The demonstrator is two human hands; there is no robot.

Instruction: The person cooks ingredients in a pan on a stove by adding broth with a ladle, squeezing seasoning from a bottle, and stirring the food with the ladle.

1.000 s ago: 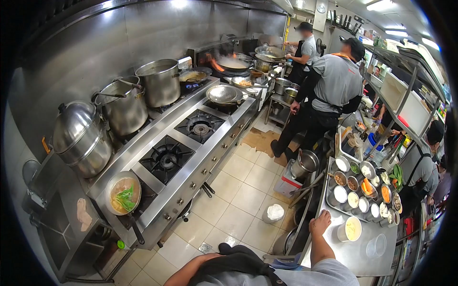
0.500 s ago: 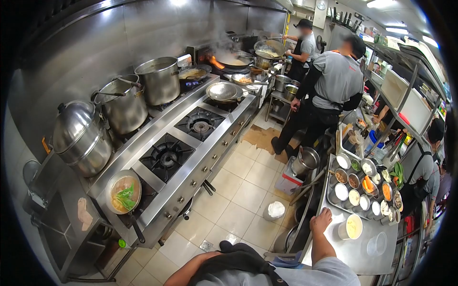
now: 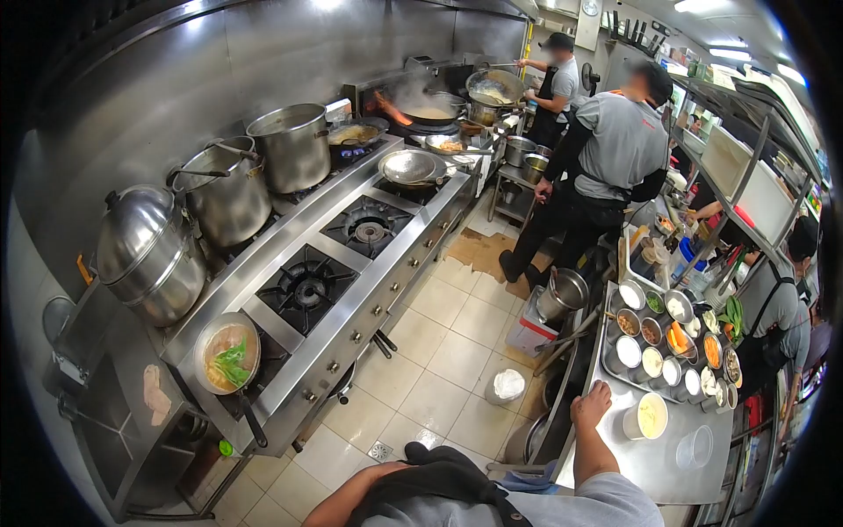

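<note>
My right hand (image 3: 591, 403) rests on the left edge of the steel counter (image 3: 606, 443), fingers down on the metal and nothing visible in them. Just right of it stands a white tub (image 3: 646, 416) with pale yellow contents, and an empty-looking clear plastic container (image 3: 695, 447) is farther right. Beyond my hand, a tray of metal cups holds chopped ingredients, among them orange strips (image 3: 677, 339) and green bits (image 3: 654, 303). At the bottom, my left forearm (image 3: 351, 501) bends in to my waist; the hand itself is hidden by my body and apron.
A long stove (image 3: 351, 303) runs along the left, with a pan (image 3: 226, 354) of leafy greens in liquid and large stockpots (image 3: 290, 149) behind. A white bucket (image 3: 505, 386) stands on the tiled floor. Two co-workers stand farther up the aisle; a flame (image 3: 391, 110) burns by a steaming wok.
The flame by the far wok has changed shape and the steam has shifted. My right hand and left arm stay in place.
</note>
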